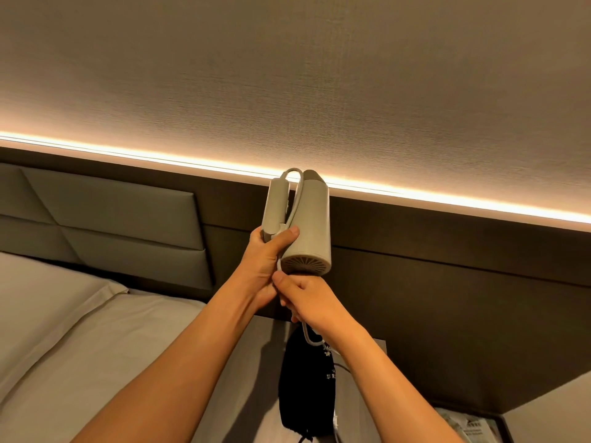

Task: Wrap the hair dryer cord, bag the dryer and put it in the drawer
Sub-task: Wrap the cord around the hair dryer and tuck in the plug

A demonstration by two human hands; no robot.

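A pale grey folding hair dryer (311, 222) is held up in front of the dark wall panel, its handle folded beside the barrel and its rear grille facing me. My left hand (267, 260) grips the folded handle and barrel from the left. The white cord (295, 199) loops over the top between handle and barrel, then runs down under the grille. My right hand (305, 297) pinches that cord just below the dryer, and a loop hangs beneath it. A black cloth bag (307, 388) with white lettering lies on the surface below my arms. No drawer is visible.
A bed with white sheets (73, 327) and a grey padded headboard (105, 212) fills the left. A lit strip (415, 193) runs along the wall above the dark panel. A dark tray with a printed paper (467, 426) sits at the lower right.
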